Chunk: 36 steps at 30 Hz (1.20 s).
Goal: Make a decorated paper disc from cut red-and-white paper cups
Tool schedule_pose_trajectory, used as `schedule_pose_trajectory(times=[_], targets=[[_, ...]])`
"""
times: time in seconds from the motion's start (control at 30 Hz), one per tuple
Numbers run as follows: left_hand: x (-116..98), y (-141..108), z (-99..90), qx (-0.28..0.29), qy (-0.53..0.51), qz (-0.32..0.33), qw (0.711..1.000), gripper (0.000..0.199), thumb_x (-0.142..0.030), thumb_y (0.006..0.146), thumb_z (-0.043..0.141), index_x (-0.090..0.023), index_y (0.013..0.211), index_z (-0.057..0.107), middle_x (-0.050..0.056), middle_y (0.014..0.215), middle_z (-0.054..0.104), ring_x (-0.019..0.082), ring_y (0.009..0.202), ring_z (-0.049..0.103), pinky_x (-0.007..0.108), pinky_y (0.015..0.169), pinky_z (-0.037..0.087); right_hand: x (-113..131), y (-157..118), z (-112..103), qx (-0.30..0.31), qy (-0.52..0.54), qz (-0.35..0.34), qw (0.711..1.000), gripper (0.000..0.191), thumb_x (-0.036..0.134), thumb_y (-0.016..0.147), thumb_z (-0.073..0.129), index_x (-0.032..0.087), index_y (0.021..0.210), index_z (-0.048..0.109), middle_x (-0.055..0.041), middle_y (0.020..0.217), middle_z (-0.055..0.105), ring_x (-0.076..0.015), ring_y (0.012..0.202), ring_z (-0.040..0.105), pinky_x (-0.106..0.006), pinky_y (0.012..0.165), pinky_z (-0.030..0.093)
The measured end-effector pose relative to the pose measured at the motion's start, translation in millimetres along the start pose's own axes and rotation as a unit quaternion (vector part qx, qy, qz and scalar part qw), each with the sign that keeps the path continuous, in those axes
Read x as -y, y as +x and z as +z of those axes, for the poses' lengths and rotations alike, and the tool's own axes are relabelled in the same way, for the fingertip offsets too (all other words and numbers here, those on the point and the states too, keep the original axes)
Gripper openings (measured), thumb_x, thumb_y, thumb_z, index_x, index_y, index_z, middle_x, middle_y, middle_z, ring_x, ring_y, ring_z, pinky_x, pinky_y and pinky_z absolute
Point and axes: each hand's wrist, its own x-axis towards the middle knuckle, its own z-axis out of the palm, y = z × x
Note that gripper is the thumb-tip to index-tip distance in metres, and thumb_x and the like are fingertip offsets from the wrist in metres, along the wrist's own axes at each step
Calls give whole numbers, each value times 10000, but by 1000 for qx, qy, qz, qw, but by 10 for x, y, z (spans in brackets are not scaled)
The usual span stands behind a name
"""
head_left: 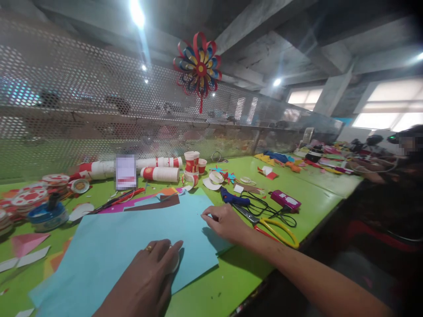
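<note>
A large sheet of light blue paper (139, 233) lies on the green table in front of me. My left hand (150, 268) rests on its near part, fingers curled together over a small white round piece (175, 263) that is mostly hidden. Above the sheet's right side, my right hand (226, 222) has thumb and forefinger pinched; whatever is between them is too small to make out. Just beyond it lie a blue glue gun (235, 198) with a black cord and large scissors (274, 231) with yellow and red handles.
Behind the sheet stand paper cups (191, 163), a cup stack (161, 174) and a phone (126, 172). A blue tub (48, 215) sits left. A magenta box (286, 201) lies right. A paper flower (200, 68) hangs on the mesh partition (99, 97). Another person (396, 176) sits far right.
</note>
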Motion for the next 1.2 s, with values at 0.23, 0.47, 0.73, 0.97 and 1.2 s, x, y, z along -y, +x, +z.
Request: schedule_pose_trajectory(times=[0.23, 0.47, 0.73, 0.97, 1.2], targets=[[34, 3, 74, -13, -4, 0, 1000, 499, -148, 808, 456, -262, 1291, 501, 93, 1145, 622, 267, 997, 576, 407, 841, 488, -79, 53, -178, -15, 27, -12, 999, 195, 182, 874, 559, 154, 779, 727, -5, 655, 707, -106, 531, 567, -208, 545, 378], [94, -24, 157, -23, 10, 17, 1000, 562, -98, 771, 474, -289, 1300, 488, 87, 1175, 614, 281, 1028, 569, 387, 807, 487, -79, 173, -198, 18, 19, -30, 999, 190, 146, 873, 541, 151, 837, 728, -22, 710, 719, -119, 582, 599, -213, 592, 416], [-92, -37, -55, 32, -10, -24, 999, 599, -63, 730, 475, -199, 1313, 456, 137, 1332, 493, 280, 1100, 527, 421, 926, 449, -2, 33, -160, 110, 13, -79, 991, 211, 197, 864, 556, 185, 1018, 700, -87, 819, 685, -194, 687, 610, -313, 664, 461], [-6, -37, -154, 3, -46, -59, 997, 436, -101, 768, 472, -155, 1200, 489, 120, 1223, 524, 235, 1061, 521, 350, 916, 456, 284, 118, 64, 159, 16, -154, 975, 200, 267, 914, 521, 223, 1052, 659, -112, 1020, 662, -240, 974, 578, -393, 855, 479], [-133, -53, -88, -14, 40, 8, 999, 215, -220, 799, 500, -134, 974, 590, 106, 924, 607, 259, 876, 526, 405, 807, 460, 916, 1375, 785, 191, -6, -190, 963, 388, 308, 862, 603, 153, 1217, 604, -137, 1282, 589, -280, 1182, 511, -422, 989, 405]])
